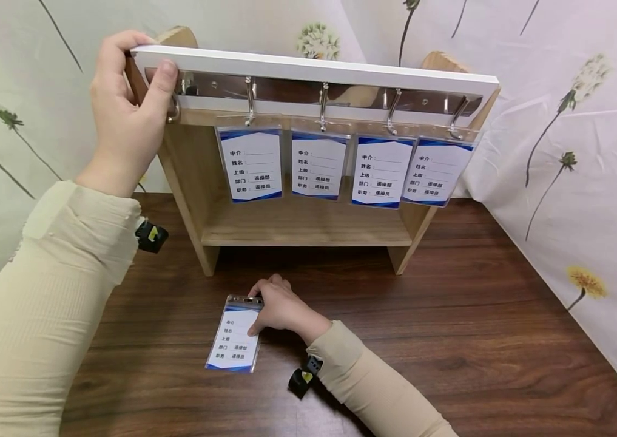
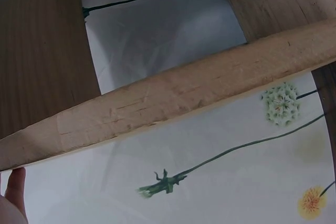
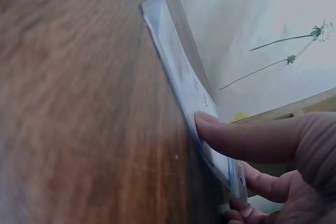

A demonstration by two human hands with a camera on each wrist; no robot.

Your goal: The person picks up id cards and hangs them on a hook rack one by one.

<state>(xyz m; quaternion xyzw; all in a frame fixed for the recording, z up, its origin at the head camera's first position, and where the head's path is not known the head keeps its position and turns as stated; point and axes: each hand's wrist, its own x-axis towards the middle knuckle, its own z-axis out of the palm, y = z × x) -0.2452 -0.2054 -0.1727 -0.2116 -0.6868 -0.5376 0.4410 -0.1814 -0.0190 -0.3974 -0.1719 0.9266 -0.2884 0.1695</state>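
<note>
My left hand (image 1: 128,115) grips the upper left corner of a wooden hook rack (image 1: 308,227), its thumb on the front of the white top board (image 1: 308,62). In the left wrist view, a fingertip (image 2: 17,187) shows beside the rack's wooden side edge (image 2: 157,103). Low in front of the rack, my right hand (image 1: 283,309) pinches a clear-sleeved ID badge (image 1: 234,349) near its slotted top edge. The right wrist view has the thumb (image 3: 231,135) on the face of that badge (image 3: 176,66), which slants close over the tabletop, other fingers behind it.
Several matching badges (image 1: 253,164) hang from metal hooks (image 1: 323,106) along the rack; the leftmost hook, by my left thumb, bears no badge. Dark wood tabletop (image 1: 477,340) lies below. A floral-patterned white cloth (image 1: 548,200) stands behind and to the right.
</note>
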